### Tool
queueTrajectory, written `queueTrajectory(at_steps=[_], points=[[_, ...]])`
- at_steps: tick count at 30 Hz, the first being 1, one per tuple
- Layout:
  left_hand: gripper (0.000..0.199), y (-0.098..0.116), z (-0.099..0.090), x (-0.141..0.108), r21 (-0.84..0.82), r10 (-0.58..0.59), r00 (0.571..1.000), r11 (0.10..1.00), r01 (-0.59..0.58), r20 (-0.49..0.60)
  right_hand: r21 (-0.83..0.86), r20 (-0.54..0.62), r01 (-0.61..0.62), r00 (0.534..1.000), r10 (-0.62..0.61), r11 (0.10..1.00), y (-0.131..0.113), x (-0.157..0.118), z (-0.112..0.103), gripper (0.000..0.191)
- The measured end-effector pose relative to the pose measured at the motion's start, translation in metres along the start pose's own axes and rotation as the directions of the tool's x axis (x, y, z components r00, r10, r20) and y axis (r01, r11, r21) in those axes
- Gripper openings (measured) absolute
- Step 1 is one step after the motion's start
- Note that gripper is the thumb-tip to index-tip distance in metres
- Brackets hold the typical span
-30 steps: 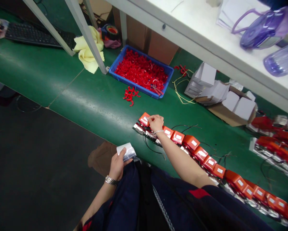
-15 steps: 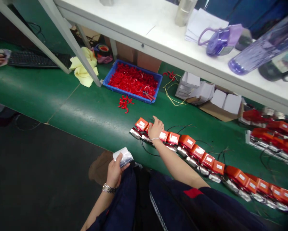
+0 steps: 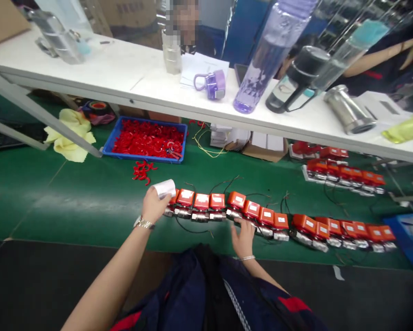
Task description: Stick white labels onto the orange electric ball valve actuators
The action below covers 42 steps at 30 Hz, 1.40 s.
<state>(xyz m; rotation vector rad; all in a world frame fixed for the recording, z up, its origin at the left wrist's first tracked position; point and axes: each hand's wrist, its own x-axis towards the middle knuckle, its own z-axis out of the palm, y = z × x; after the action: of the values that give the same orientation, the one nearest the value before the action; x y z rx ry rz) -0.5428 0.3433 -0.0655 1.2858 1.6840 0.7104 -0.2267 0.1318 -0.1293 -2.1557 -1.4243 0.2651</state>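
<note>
My left hand (image 3: 154, 205) is closed on a curled white label sheet (image 3: 165, 187), held over the left end of a row of orange-red actuator valves. Each has a boxy orange-red housing with a small white label and a silver metal body. The sheet and fingers partly cover the leftmost valve (image 3: 173, 197). My right hand (image 3: 243, 236) lies open, fingers apart, at the front of the row. Its fingertips reach the metal body below one valve (image 3: 236, 201); whether they touch it I cannot tell. Thin black cables (image 3: 195, 228) trail from the valves.
A blue tray (image 3: 142, 158) of red clips stands at the back left, with loose red clips (image 3: 143, 172) before it. The white shelf (image 3: 116, 69) overhangs the green bench and carries a purple bottle (image 3: 261, 59). More valves (image 3: 346, 174) stand at the back right.
The view has swung right and up. My left hand has risen from the bench's front edge to the row's left end with the label sheet. My right hand has moved right along the valves.
</note>
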Motion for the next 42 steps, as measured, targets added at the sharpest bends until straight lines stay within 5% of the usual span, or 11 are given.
queueTrajectory(at_steps=[4, 7, 13, 18, 23, 30, 36, 42], points=[[0.041, 0.039, 0.045, 0.070, 0.305, 0.211, 0.969, 0.921, -0.241, 0.129, 0.009, 0.007, -0.046, 0.999, 0.046, 0.999, 0.027, -0.033, -0.016, 0.018], [0.037, 0.051, 0.083, 0.106, 0.451, 0.252, 0.933, 0.823, -0.346, 0.256, 0.022, 0.011, -0.077, 0.997, 0.076, 0.997, 0.043, -0.047, -0.025, 0.017], [0.036, 0.043, 0.122, 0.129, 0.568, 0.204, 0.876, 0.693, -0.444, 0.436, 0.010, 0.005, -0.146, 0.989, 0.146, 0.989, 0.073, -0.059, -0.040, 0.017], [0.068, 0.029, 0.100, 0.112, 0.578, 0.280, 0.871, 0.659, -0.481, 0.405, -0.007, 0.010, -0.170, 0.985, 0.170, 0.985, 0.085, -0.056, -0.050, 0.015], [0.090, -0.001, 0.065, 0.069, 0.535, 0.282, 0.792, 0.611, -0.583, 0.541, 0.039, 0.053, -0.098, 0.994, 0.095, 0.994, 0.057, -0.027, -0.040, 0.016], [0.068, -0.032, 0.051, 0.032, 0.580, 0.346, 0.801, 0.557, -0.594, 0.489, 0.169, 0.165, 0.066, 0.982, -0.094, 0.983, -0.025, 0.034, 0.009, 0.019], [0.059, -0.039, 0.038, -0.004, 0.555, 0.424, 0.803, 0.580, -0.596, 0.419, 0.326, 0.310, 0.076, 0.933, -0.183, 0.942, -0.086, 0.061, 0.055, 0.024], [0.054, -0.028, 0.012, -0.057, 0.498, 0.493, 0.817, 0.650, -0.574, 0.298, 0.574, 0.498, -0.097, 0.830, -0.252, 0.813, -0.123, 0.065, 0.070, 0.081]])
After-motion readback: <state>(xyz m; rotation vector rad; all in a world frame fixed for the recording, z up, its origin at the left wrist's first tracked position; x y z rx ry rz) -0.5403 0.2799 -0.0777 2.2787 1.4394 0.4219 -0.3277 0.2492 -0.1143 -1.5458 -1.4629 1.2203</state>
